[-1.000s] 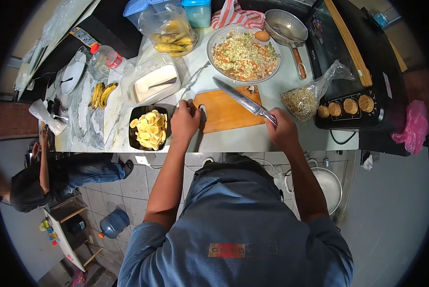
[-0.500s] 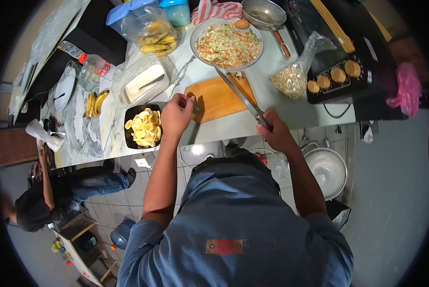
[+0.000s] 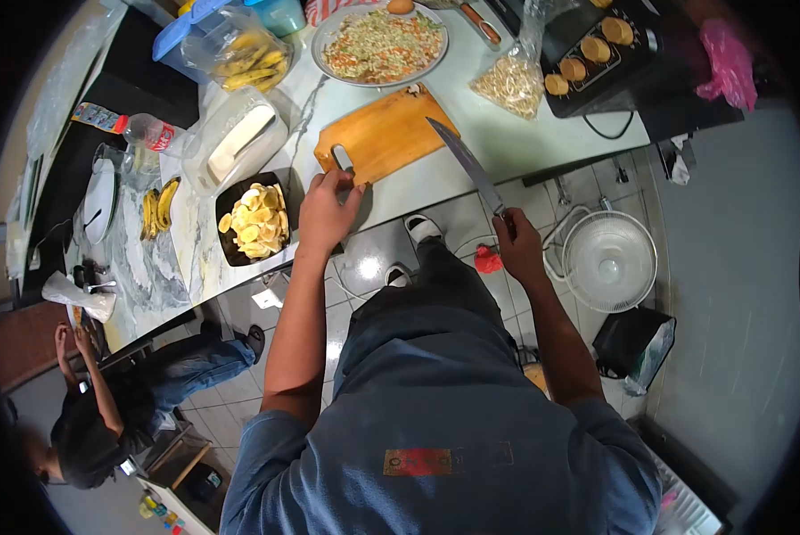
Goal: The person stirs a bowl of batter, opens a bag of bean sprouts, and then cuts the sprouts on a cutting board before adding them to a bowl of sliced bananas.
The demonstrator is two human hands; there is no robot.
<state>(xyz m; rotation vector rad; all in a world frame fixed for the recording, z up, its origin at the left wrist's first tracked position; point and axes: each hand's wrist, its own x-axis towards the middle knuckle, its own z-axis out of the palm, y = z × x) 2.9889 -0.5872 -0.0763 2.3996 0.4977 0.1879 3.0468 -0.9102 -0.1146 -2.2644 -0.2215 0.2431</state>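
A wooden cutting board (image 3: 386, 134) lies on the counter, its handle slot toward the left. My left hand (image 3: 328, 214) is at its near left corner, fingers curled in with the tips right at the edge. My right hand (image 3: 517, 245) is closed around the handle of a long knife (image 3: 467, 160). The blade points up and left, its tip overlapping the right end of the board. Left of my left hand, a black tray (image 3: 230, 245) holds a heap of banana slices (image 3: 259, 223). Beyond the board is a round platter (image 3: 328, 73) of shredded vegetables (image 3: 382, 49) with an egg.
A plastic tub (image 3: 275, 147) with white powder, bagged bananas (image 3: 253, 67), loose bananas (image 3: 159, 207) and a bottle (image 3: 150, 131) stand leftward. To the right are a bag of sprouts (image 3: 511, 85) and a stove with knobs (image 3: 596, 49). Another person (image 3: 97, 419) is at the left.
The view has tilted and shifted. My right hand has drawn the knife right and back, its tip away from the platter. My left hand has slid from the handle slot to the board's near corner.
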